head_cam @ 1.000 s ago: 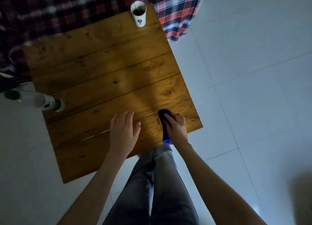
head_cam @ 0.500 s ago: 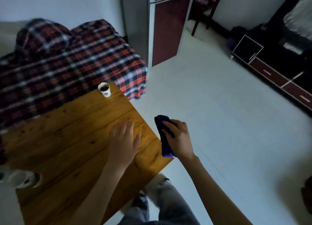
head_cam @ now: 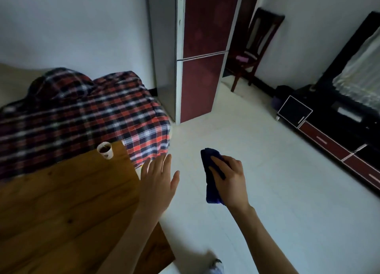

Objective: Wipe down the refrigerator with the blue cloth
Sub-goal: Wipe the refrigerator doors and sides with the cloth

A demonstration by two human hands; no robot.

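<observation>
Blue cloth (head_cam: pixel 211 191) is bunched in the right hand (head_cam: pixel 232 181), whose fingers curl over it and clamp it, out in the air above the pale floor (head_cam: pixel 267 191). The refrigerator (head_cam: pixel 200 88), with dark red doors, stands well apart across the room against the wall, both doors closed. The left hand (head_cam: pixel 159 183) is spread with straight fingers and holds nothing, just past the corner of the wooden worktop (head_cam: pixel 61 212), where a small cup (head_cam: pixel 105 150) stands.

The step in hand looks like carrying the cloth to the appliance; no wiping has begun. Next comes closing that gap and pressing the cloth flat to a door.

Half a second ago the left hand lay flat on the worktop; now it has lifted clear of it. The cloth has travelled farther from the worktop, and the view has risen to take in more of the refrigerator.
</observation>
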